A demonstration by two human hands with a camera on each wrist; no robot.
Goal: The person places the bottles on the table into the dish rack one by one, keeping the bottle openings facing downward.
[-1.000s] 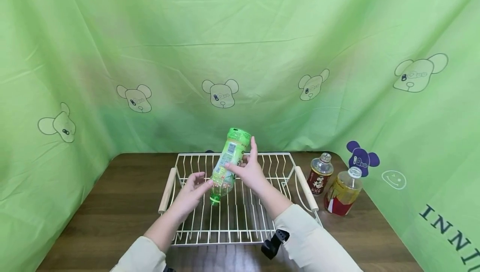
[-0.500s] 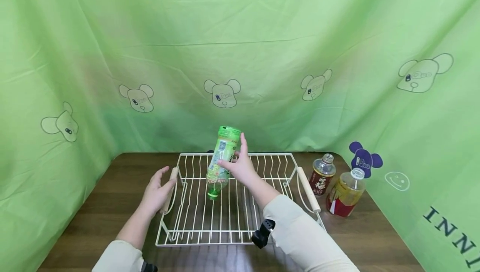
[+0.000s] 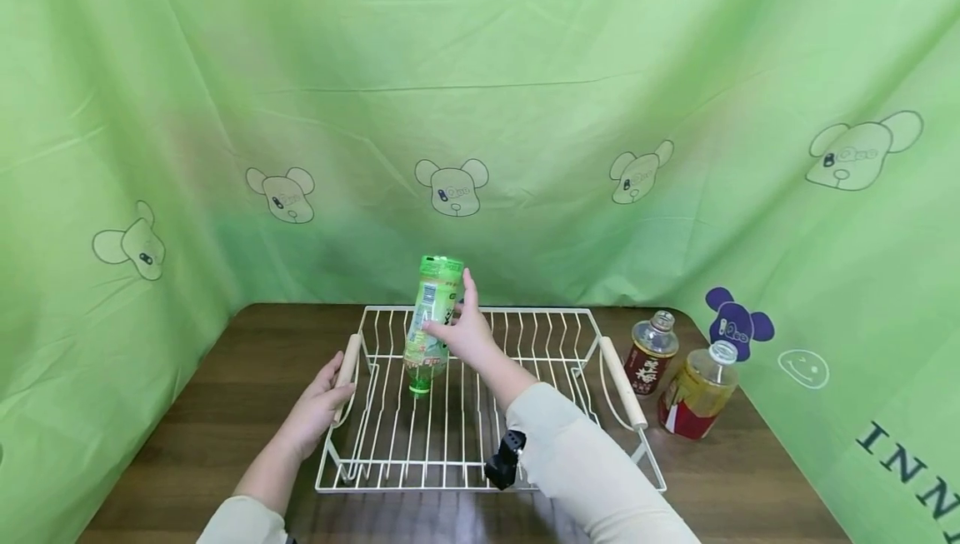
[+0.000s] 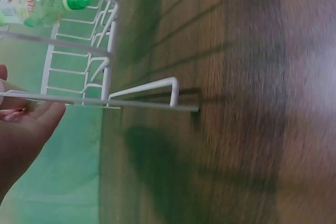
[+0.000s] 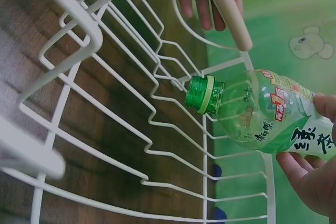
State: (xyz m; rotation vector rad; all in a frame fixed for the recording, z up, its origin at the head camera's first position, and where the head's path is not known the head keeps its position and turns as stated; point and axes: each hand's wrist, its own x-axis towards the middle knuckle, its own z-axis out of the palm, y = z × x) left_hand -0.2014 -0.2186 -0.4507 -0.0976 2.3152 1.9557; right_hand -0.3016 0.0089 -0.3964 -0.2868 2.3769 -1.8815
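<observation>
My right hand (image 3: 472, 337) grips a green plastic tea bottle (image 3: 425, 344) round its label. The bottle is upside down and slightly tilted, its uncapped green neck (image 5: 202, 94) pointing down over the wire bars. Under it stands a white wire dish rack (image 3: 480, 490) with a wooden handle at each end. At the rack's left wooden handle (image 3: 347, 365), my left hand (image 3: 313, 412) holds on, its thumb on the near side and fingers on the outer side. The right wrist view shows those fingers reaching past the same handle (image 5: 231, 17).
Right of the rack stand two uncapped bottles: one with a dark red label (image 3: 649, 356), one with a yellow and red label (image 3: 697, 394). The rack's right handle (image 3: 622, 381) is near them. A green printed curtain (image 3: 525, 52) encloses the brown wooden table (image 3: 187, 461).
My left hand has let go of the bottle and moved left to the rack's handle. My right hand has carried the bottle left and turned it more nearly vertical.
</observation>
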